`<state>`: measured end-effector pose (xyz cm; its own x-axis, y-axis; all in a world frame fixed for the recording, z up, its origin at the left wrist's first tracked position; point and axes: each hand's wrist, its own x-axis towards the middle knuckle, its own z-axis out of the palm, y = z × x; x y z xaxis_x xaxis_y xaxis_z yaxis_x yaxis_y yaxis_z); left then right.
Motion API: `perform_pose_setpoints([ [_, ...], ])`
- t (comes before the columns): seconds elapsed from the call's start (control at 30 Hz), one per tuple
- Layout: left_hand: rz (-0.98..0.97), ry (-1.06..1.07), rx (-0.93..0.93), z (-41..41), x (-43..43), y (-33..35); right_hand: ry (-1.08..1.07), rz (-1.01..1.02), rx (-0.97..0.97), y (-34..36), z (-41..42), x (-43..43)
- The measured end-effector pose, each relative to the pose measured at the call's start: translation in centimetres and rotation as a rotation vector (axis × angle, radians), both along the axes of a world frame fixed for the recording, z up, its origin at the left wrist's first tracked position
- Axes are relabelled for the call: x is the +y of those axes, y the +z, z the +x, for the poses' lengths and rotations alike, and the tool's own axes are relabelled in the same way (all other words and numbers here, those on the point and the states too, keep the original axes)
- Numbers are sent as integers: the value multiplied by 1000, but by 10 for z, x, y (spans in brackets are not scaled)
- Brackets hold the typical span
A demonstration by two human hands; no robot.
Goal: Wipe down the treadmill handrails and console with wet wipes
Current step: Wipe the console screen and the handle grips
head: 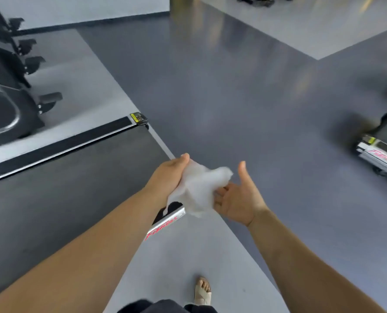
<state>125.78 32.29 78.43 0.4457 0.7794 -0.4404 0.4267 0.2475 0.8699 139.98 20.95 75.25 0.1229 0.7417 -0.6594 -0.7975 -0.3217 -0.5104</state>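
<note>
between the two grips, held up over the grey floor (255,98), is the wet wipe (197,190) — a thin white sheet, crumpled and bunched, with one loose corner trailing down at its lower left. the left grip (167,175) holds it from the left side, thumb laid on top and fingers curled in behind the sheet, so most of them are hidden. the right grip (237,199) is spread palm-up with the thumb sticking straight up, clear of the wipe; its fingers (220,195) lie loosely extended, tips just touching the wipe's right edge, clasping nothing. the wipe's lower corner hangs in front of the silver side rail (165,222) of a treadmill, which bears red lettering. the dark belt (63,199) lies to the left, under the left forearm. a second treadmill (380,154) stands well apart at the right — blurred. black exercise machines (9,91) line the upper left. one sandalled foot (202,290) shows below on a lighter grey strip of floor.
</note>
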Motion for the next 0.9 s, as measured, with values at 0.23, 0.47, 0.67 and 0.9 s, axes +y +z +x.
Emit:
perform_pose_setpoints([
  [0.23,-82,283,180,-5,72,-42,381,-80,-531,-17,27,99],
  [0.47,-105,433,62,-1,159,-41,464,-95,-1114,-5,34,221],
  [0.67,66,495,10,-12,232,-10,475,148,-939,10,39,303],
  [0.9,332,350,246,-41,292,9,649,371,-1118,31,29,392],
])
